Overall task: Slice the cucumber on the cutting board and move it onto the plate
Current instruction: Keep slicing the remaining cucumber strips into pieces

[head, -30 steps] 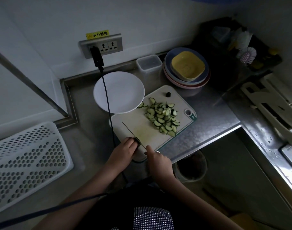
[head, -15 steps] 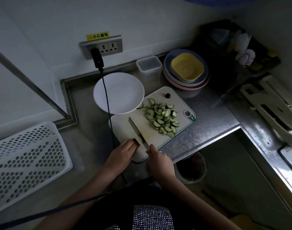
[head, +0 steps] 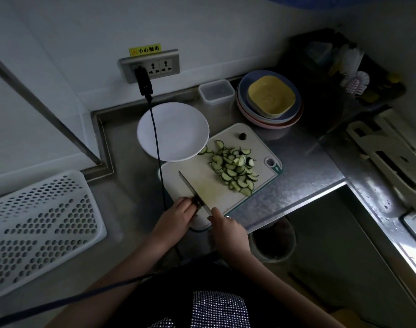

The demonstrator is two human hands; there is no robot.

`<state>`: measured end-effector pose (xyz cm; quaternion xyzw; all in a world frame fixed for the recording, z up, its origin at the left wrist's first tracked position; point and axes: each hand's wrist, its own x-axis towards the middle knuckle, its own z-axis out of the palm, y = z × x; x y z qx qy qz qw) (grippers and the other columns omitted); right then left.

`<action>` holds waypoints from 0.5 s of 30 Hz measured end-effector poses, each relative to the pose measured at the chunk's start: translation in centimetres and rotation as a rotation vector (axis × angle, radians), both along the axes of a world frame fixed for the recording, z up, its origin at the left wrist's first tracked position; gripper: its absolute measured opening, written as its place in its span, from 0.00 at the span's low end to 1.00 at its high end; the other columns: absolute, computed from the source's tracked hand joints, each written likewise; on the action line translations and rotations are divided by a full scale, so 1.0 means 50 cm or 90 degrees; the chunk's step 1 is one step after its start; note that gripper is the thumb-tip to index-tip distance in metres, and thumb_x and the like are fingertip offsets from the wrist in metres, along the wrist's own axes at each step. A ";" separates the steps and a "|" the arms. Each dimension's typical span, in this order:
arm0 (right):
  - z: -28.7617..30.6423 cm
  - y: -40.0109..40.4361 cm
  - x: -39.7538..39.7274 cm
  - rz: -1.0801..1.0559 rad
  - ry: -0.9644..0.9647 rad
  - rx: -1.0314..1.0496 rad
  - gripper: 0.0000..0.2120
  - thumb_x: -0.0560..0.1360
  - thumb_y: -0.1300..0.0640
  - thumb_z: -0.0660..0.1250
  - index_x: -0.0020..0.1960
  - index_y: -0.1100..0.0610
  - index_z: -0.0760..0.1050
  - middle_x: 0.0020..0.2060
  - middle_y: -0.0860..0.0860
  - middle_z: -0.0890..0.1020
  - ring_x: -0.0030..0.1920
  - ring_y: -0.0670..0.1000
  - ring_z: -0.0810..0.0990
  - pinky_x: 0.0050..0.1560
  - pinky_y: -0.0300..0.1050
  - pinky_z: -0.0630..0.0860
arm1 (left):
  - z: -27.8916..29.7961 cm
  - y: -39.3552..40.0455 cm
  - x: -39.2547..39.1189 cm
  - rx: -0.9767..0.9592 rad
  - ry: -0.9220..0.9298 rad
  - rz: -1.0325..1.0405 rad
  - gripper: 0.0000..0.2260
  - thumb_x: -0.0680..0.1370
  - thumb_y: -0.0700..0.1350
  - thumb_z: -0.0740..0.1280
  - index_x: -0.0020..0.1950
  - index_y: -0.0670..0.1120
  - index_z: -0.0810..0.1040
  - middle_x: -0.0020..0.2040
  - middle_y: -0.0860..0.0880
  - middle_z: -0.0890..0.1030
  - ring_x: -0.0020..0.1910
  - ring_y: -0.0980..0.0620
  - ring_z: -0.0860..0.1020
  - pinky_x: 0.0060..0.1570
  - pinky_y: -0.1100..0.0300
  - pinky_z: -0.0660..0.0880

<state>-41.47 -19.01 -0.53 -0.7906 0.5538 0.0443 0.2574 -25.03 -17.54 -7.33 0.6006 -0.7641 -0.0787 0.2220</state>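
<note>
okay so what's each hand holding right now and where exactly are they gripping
The right hand grips the knife by its handle, which the hand hides. The left hand pinches the last cucumber stub with its fingertips, against the blade.

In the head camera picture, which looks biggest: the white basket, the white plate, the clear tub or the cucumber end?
1. white basket, though it is nearest the camera
2. white plate
3. clear tub
4. cucumber end

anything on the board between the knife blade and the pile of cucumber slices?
No. In the head view the stretch of cutting board between the knife and the cucumber slices is bare, only faintly stained.
</note>
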 end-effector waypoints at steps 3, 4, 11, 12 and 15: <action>-0.003 -0.005 0.000 0.004 0.003 0.006 0.08 0.82 0.51 0.54 0.54 0.55 0.64 0.45 0.58 0.81 0.47 0.61 0.80 0.37 0.46 0.66 | 0.004 0.000 -0.001 0.002 -0.002 -0.002 0.14 0.74 0.44 0.59 0.50 0.39 0.80 0.47 0.44 0.78 0.53 0.49 0.72 0.31 0.57 0.79; -0.005 -0.006 0.001 0.008 0.007 0.010 0.08 0.82 0.51 0.54 0.55 0.55 0.64 0.46 0.58 0.81 0.47 0.61 0.80 0.37 0.46 0.66 | 0.006 0.000 -0.002 0.003 -0.002 -0.001 0.14 0.73 0.44 0.59 0.50 0.39 0.80 0.47 0.44 0.78 0.53 0.49 0.72 0.31 0.58 0.79; -0.023 -0.014 -0.002 -0.001 0.029 0.047 0.05 0.81 0.55 0.55 0.54 0.55 0.64 0.45 0.59 0.80 0.46 0.62 0.80 0.40 0.49 0.73 | -0.009 0.002 0.001 0.032 0.032 0.008 0.14 0.67 0.36 0.70 0.52 0.38 0.78 0.51 0.42 0.79 0.56 0.47 0.71 0.38 0.53 0.81; -0.026 -0.015 -0.002 0.000 0.035 0.049 0.04 0.81 0.56 0.55 0.54 0.55 0.63 0.45 0.59 0.80 0.46 0.62 0.80 0.41 0.50 0.74 | -0.008 0.001 0.001 0.030 0.031 0.007 0.13 0.68 0.37 0.68 0.52 0.39 0.78 0.51 0.42 0.79 0.56 0.47 0.71 0.38 0.53 0.81; -0.031 -0.017 -0.002 -0.005 0.039 0.050 0.04 0.81 0.57 0.56 0.54 0.55 0.64 0.44 0.59 0.80 0.46 0.61 0.80 0.42 0.52 0.75 | -0.010 0.001 0.000 0.030 0.019 0.006 0.14 0.71 0.42 0.60 0.51 0.38 0.79 0.51 0.42 0.79 0.55 0.48 0.71 0.37 0.53 0.80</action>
